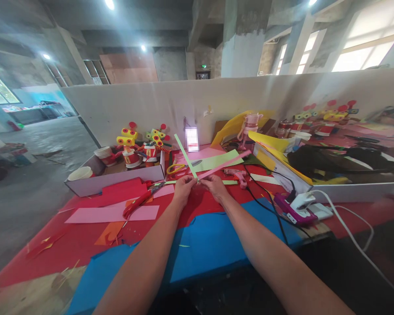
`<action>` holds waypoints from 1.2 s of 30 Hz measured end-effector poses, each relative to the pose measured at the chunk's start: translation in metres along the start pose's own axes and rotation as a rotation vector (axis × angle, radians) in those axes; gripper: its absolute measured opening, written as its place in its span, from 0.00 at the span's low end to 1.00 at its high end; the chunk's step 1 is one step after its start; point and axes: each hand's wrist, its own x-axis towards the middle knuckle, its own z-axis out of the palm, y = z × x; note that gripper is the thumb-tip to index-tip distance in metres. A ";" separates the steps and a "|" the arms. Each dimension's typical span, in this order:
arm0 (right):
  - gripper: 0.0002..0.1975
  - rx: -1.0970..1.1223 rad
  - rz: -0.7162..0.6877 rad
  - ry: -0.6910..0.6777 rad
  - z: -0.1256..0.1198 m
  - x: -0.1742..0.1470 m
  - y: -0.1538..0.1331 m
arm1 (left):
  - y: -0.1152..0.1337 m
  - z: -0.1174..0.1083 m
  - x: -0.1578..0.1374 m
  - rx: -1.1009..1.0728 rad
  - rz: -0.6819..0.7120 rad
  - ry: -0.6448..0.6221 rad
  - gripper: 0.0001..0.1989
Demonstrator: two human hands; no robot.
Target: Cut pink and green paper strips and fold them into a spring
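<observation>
My left hand (184,189) and my right hand (214,185) meet over the red tabletop, fingertips closed in a pinch. Between them are the near ends of a light green paper strip (185,156) and a pink paper strip (225,165), which spread apart in a V. The green one slants up to the left from my left fingers; the pink one reaches up to the right from my right fingers. Just right of my right hand lies a pink glue gun (237,176). Red-handled scissors (138,204) rest left of my left hand, with yellow-handled scissors (177,168) behind it.
Paper-cup figures (130,151) stand in a shallow box (118,181) at left. Another box (351,191) holds dark material at right. A purple power strip (293,210) with cables sits at front right. Blue sheets (213,236) cover the near edge; a white partition (144,103) rises behind.
</observation>
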 end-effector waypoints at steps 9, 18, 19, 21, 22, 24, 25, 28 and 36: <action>0.20 0.142 0.089 -0.040 0.001 -0.004 -0.004 | -0.002 0.001 0.000 -0.029 -0.005 -0.015 0.15; 0.20 0.092 0.108 -0.022 0.000 -0.004 -0.001 | -0.008 0.000 0.002 -0.057 -0.027 0.002 0.13; 0.20 0.095 0.102 -0.026 0.000 -0.004 -0.001 | -0.008 0.000 0.002 -0.070 -0.030 0.002 0.13; 0.20 0.091 0.089 -0.029 0.001 -0.004 -0.002 | -0.007 0.001 0.001 -0.088 -0.028 0.009 0.13; 0.20 0.083 0.089 -0.026 0.001 -0.005 -0.003 | -0.006 0.002 0.001 -0.092 -0.027 0.012 0.13; 0.20 0.064 0.086 -0.023 0.002 -0.006 -0.004 | -0.005 0.003 0.000 -0.100 -0.026 0.019 0.13; 0.20 0.054 0.082 -0.019 0.002 -0.006 -0.005 | -0.004 0.003 -0.001 -0.106 -0.028 0.018 0.13; 0.19 0.027 0.064 -0.007 0.002 -0.006 -0.006 | -0.003 0.001 -0.001 -0.138 -0.038 -0.012 0.15; 0.17 0.076 0.002 0.041 0.004 -0.004 -0.007 | -0.004 0.000 -0.001 -0.225 -0.063 -0.095 0.17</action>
